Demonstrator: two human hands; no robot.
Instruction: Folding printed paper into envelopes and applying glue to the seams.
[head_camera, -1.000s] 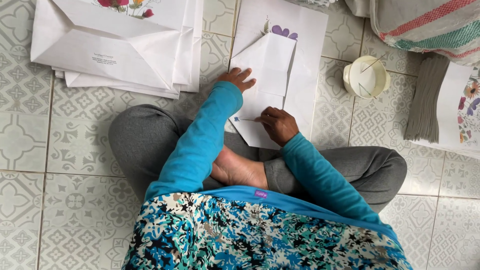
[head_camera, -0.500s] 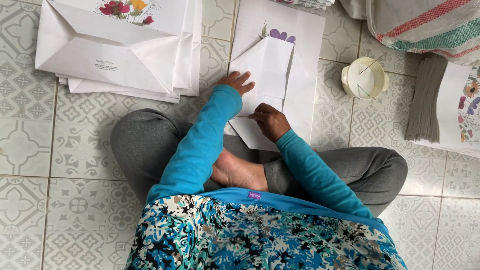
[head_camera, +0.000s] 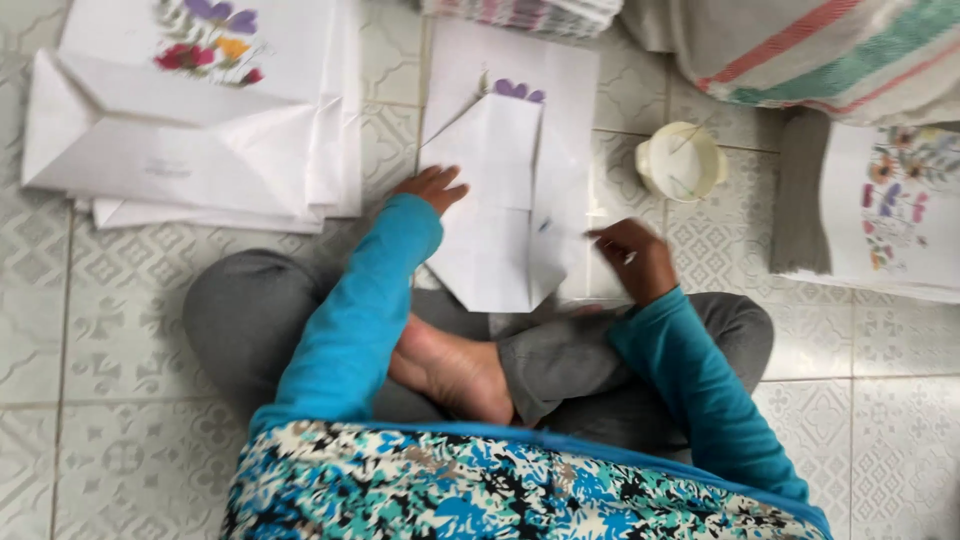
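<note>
The folded white paper (head_camera: 495, 215) lies on the tiled floor (head_camera: 60, 330) just in front of your crossed legs, on top of a larger white sheet (head_camera: 570, 110) with a purple flower print at its top edge. The main risk, in my judgement, is that the fold shifts: your left hand (head_camera: 428, 187) presses only the left edge, so if the right hand pulls to the side, the paper can slide on the smooth sheet below and the crease will become crooked. The small cream cup (head_camera: 682, 161) stands near your right hand (head_camera: 632, 258) (a thin stick rests in it), and a fast move of the arm to that side could knock it over and soil the papers around it.

Your left hand is flat and loosely open, with the fingers spread, touching the left edge of the folded paper. Your right hand is partly curled at the right edge of the paper; it is blurred by motion, so I cannot tell if it pinches the paper or holds some small tool. The stack of big folded white sheets (head_camera: 190, 150) lies well apart on the left.
</note>
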